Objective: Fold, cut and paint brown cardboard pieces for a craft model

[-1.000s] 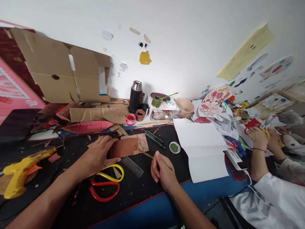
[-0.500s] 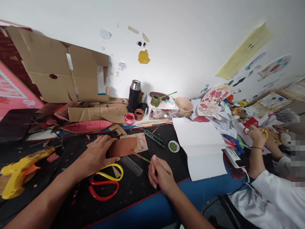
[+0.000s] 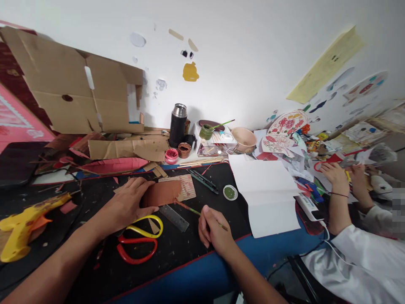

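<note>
My left hand [image 3: 134,200] grips the left end of a cardboard piece [image 3: 163,192], fingers over its far side and thumb at its near edge. Brown paint covers most of that piece; its right end is bare and ribbed. In my right hand [image 3: 215,230] is a thin paintbrush [image 3: 190,208], its tip at the lower edge of the painted part. A clear ruler [image 3: 174,218] lies just below the cardboard. Scissors with one yellow and one red handle [image 3: 139,252] rest close to my left wrist, their blades hidden beneath the hand.
A yellow glue gun [image 3: 34,221] lies at the left. Behind stand a black flask [image 3: 178,128], a pink paint jar [image 3: 171,156] and a brown paint jar [image 3: 184,150]. A green-paint lid [image 3: 230,193] and white paper [image 3: 265,190] lie right. A co-worker's hands [image 3: 337,175] hold scissors and red paper.
The view has shifted slightly. My left hand keeps its hold on the cardboard, and the brush tip stays by the lower painted edge. The co-worker's hands have moved with the red paper.
</note>
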`<state>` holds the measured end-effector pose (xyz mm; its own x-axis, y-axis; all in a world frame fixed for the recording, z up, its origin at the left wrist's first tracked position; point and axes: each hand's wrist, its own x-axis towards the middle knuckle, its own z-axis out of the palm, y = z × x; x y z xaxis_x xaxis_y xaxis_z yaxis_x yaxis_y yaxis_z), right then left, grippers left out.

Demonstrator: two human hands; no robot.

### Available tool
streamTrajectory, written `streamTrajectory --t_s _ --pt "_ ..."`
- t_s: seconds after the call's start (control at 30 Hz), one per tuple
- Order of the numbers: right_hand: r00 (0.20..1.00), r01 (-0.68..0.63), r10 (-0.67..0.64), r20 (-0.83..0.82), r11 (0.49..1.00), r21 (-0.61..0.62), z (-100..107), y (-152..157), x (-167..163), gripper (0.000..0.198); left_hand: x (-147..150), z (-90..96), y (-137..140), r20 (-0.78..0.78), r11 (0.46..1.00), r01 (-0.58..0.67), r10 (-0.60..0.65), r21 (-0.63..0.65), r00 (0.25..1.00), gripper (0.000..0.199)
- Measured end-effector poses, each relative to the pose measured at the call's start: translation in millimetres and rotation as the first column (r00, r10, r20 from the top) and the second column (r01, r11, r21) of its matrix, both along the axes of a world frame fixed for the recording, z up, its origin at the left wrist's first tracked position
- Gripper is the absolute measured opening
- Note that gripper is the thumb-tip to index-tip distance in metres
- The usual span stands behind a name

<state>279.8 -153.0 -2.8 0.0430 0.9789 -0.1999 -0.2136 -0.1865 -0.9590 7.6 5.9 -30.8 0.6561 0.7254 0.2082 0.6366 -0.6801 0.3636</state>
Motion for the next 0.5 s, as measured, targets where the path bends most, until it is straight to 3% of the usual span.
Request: streamTrajectory --t_s 0.17,0.37,0.5 --pt "0.996 0.086 -0.086 0.021 0.996 0.011 -2.7 10.8 -6.1 0.065 0.2 0.1 0.2 0.013 1.0 -0.001 0.001 -0.003 1.0 0.067" --pt "0.999 0.028 -0.028 0.018 1.0 0.009 -2.1 5.1 1.0 0.064 -1.0 -1.6 0.0 -0.001 1.0 0.001 -0.001 0.003 1.0 0.068" --pt "0.996 0.084 -0.083 -0.028 0.996 0.014 -5.1 1.1 7.4 0.063 0.0 0.2 -0.4 0.0 1.0 -0.002 0.002 0.004 1.0 0.066"
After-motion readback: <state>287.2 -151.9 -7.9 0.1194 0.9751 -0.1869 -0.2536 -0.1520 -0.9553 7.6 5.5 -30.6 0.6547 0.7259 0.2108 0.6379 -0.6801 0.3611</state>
